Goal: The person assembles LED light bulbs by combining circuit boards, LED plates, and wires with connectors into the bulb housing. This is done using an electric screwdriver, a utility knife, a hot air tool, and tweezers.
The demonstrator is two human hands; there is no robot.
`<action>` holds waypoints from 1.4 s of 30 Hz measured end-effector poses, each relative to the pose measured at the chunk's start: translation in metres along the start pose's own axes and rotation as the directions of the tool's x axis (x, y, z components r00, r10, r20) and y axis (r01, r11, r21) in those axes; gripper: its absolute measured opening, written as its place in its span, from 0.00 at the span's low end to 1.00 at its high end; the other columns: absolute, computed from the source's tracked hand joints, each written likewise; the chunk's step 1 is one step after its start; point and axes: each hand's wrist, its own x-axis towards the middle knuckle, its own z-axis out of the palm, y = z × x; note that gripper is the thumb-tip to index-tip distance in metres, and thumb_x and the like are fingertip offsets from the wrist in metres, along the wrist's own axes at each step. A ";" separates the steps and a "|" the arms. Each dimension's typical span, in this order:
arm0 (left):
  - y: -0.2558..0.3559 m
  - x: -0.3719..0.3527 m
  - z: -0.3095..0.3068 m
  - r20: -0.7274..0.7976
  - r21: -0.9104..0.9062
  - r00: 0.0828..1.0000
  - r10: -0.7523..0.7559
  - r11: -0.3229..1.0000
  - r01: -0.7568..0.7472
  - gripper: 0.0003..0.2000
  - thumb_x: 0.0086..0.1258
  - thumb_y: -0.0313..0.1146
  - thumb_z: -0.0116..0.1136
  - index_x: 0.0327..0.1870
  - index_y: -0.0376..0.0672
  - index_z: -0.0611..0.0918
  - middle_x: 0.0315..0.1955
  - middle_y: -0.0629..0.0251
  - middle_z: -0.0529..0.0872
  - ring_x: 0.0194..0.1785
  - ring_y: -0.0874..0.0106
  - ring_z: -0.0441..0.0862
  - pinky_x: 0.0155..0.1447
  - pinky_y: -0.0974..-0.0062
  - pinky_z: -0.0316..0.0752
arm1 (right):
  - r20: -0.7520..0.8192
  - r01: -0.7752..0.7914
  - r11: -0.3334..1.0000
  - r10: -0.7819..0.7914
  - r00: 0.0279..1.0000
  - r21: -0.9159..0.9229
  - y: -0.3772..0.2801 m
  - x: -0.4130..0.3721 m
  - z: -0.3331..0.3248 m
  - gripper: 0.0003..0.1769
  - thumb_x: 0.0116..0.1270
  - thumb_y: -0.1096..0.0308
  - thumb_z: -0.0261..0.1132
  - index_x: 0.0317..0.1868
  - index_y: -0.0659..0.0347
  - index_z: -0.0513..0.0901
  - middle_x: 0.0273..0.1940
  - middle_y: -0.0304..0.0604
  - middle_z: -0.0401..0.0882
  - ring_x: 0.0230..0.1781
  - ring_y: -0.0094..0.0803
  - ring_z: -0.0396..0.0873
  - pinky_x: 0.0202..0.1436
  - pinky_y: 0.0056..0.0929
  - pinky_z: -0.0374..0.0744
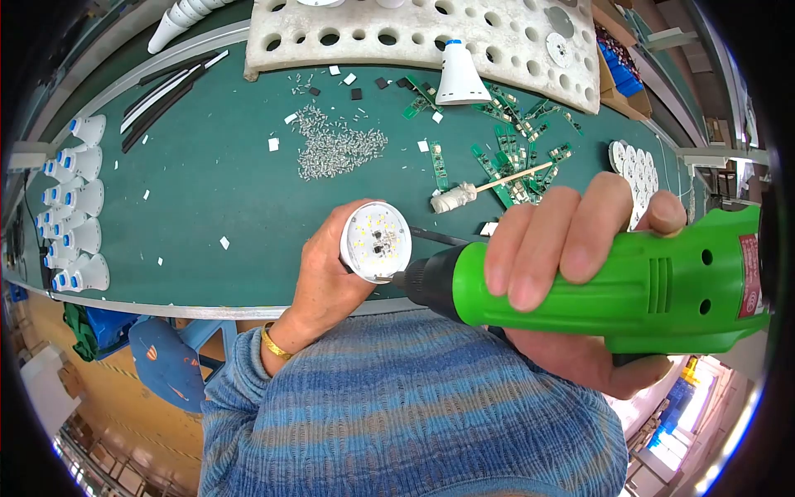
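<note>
My left hand point(325, 269) is wrapped round a white lamp housing point(346, 247), its open end facing up. Inside the rim lies a round white LED board point(378, 236) with small yellow chips. My right hand point(571, 248) grips a green electric screwdriver point(538, 290) with a black nose. The tool points left, and its tip meets the lower right edge of the lamp near the rim. Whether a screw sits under the tip is too small to tell. Right of the lamp, a thin dark rod point(437, 237) lies partly hidden behind the screwdriver.
Small screws point(335, 149) lie heaped mid-table, with green circuit boards point(513, 153) and a white-wrapped stick point(454, 198) to their right. White lamp housings point(83, 199) line the left edge. A foam board with holes point(414, 50) spans the back, one housing point(461, 79) before it. Round discs point(633, 174) stand right.
</note>
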 end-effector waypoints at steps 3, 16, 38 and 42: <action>0.001 0.000 -0.001 0.004 0.011 1.000 -0.010 1.000 0.010 0.30 0.46 0.21 0.73 0.54 0.39 0.75 0.46 0.60 0.83 0.49 0.67 0.83 0.53 0.73 0.77 | 0.015 0.006 1.000 -0.006 1.000 0.013 0.001 0.000 0.001 0.42 0.65 0.49 0.63 0.71 0.59 0.53 0.45 0.45 0.65 0.37 0.35 0.73 0.37 0.34 0.73; 0.000 0.000 0.000 0.034 -0.039 0.998 -0.046 0.998 0.047 0.27 0.47 0.22 0.73 0.53 0.38 0.76 0.44 0.59 0.83 0.48 0.67 0.83 0.51 0.73 0.77 | 0.175 0.100 0.995 -0.101 0.979 0.014 0.006 0.006 -0.012 0.43 0.64 0.51 0.64 0.71 0.62 0.52 0.45 0.46 0.66 0.37 0.36 0.74 0.36 0.35 0.75; -0.002 0.003 -0.017 0.423 -0.666 0.886 -0.191 0.597 0.447 0.40 0.57 0.55 0.68 0.62 0.35 0.67 0.49 0.61 0.78 0.49 0.70 0.76 0.47 0.70 0.73 | -0.727 -0.112 0.929 -0.197 0.658 -0.353 -0.097 -0.059 -0.079 0.23 0.70 0.52 0.53 0.53 0.64 0.70 0.37 0.50 0.72 0.33 0.36 0.72 0.36 0.36 0.73; 0.004 0.004 -0.014 0.429 -0.668 0.888 -0.168 0.603 0.437 0.39 0.61 0.54 0.64 0.65 0.34 0.65 0.51 0.56 0.77 0.51 0.66 0.78 0.48 0.68 0.75 | -0.890 -0.348 0.894 -0.108 0.442 -0.281 -0.100 -0.092 -0.101 0.22 0.69 0.52 0.56 0.50 0.63 0.71 0.35 0.47 0.75 0.31 0.35 0.74 0.34 0.33 0.75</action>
